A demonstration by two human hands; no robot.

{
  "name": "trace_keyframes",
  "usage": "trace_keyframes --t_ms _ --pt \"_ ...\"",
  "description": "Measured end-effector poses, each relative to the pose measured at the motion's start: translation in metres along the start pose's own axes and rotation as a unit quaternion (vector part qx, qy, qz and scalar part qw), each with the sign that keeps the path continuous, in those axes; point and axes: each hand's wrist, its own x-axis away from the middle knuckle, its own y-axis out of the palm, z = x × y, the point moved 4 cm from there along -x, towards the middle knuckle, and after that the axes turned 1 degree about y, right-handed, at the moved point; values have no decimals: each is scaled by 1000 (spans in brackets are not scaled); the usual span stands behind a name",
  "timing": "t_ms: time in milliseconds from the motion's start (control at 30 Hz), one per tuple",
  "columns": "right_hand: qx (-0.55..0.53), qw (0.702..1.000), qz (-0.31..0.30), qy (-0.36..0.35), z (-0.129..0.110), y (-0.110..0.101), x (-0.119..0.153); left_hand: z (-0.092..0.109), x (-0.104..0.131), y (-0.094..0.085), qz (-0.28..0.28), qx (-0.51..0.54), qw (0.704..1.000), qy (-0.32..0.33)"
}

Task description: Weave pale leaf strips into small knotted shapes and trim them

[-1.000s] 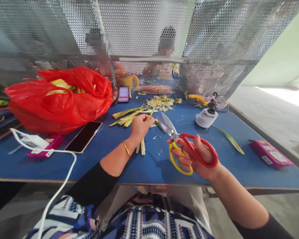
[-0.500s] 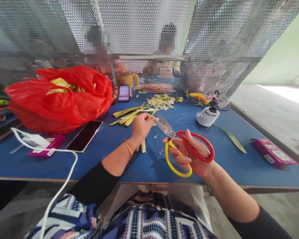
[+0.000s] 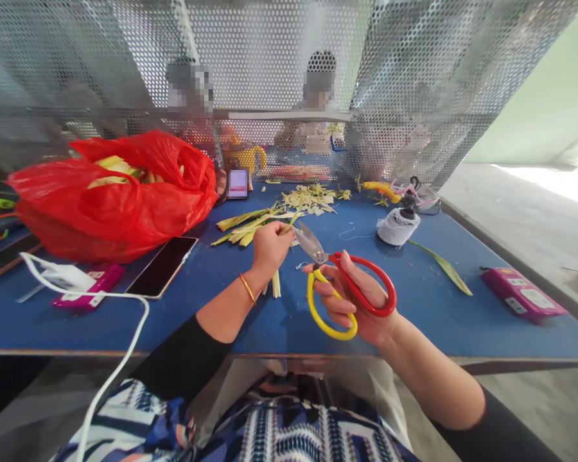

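My left hand (image 3: 271, 249) is closed around a yellow-green leaf strip (image 3: 276, 283); its pale lower end sticks out below the hand and a green tip shows above the fingers. My right hand (image 3: 351, 298) grips scissors (image 3: 370, 262) with one red and one yellow handle. The scissor blades are parted and point at the strip by my left fingertips; whether they touch it I cannot tell. Just behind my left hand lie more leaf strips (image 3: 243, 234), and beyond them a heap of cut pieces (image 3: 311, 197).
A red plastic bag (image 3: 173, 205) of leaves stands left, with a phone (image 3: 162, 266), a purple pack (image 3: 89, 298) and a white cable (image 3: 144, 321) before it. To the right are a thread spool (image 3: 397, 228), a single leaf (image 3: 446, 269) and another purple pack (image 3: 523, 292). A perforated metal screen (image 3: 270, 58) rises behind.
My right hand and the scissors have shifted left, bringing the blades closer to my left fingers. The left hand keeps its hold on the strip and has barely moved.
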Motion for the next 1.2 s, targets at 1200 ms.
trace_keyframes --t_ms 1200 --pt "634 738 205 -102 -76 -18 -66 9 3 4 -192 316 895 -251"
